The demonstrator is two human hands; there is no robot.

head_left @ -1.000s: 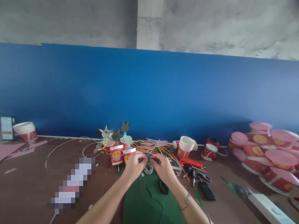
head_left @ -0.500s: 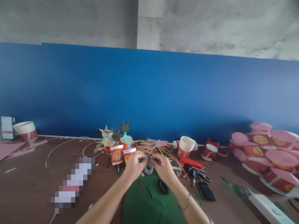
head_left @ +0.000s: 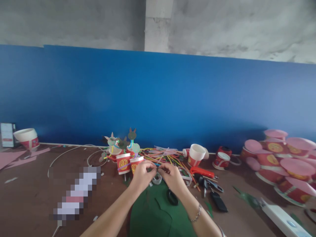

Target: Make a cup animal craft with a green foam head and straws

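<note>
My left hand (head_left: 145, 173) and my right hand (head_left: 171, 175) meet fingertip to fingertip above a dark green sheet (head_left: 153, 210). Both are closed in a pinch; whatever lies between the fingertips is too small or hidden to name. Just below the fingertips sits a roll of clear tape (head_left: 157, 179). A black looped handle (head_left: 172, 197) rests on the green sheet under my right wrist. Left of my left hand stand red paper cups (head_left: 123, 164) bearing paper animal heads (head_left: 132, 134). Behind my hands lies a heap of coloured straws (head_left: 163, 152).
On the right are stacked red cups with pink paper discs (head_left: 275, 148), a white box (head_left: 283, 217), keys with a black fob (head_left: 218, 201) and a red-handled tool (head_left: 202, 171). White-rimmed cups (head_left: 197, 154) stand behind. Pink paper (head_left: 12, 158) lies left. A blue panel (head_left: 158, 98) closes off the back.
</note>
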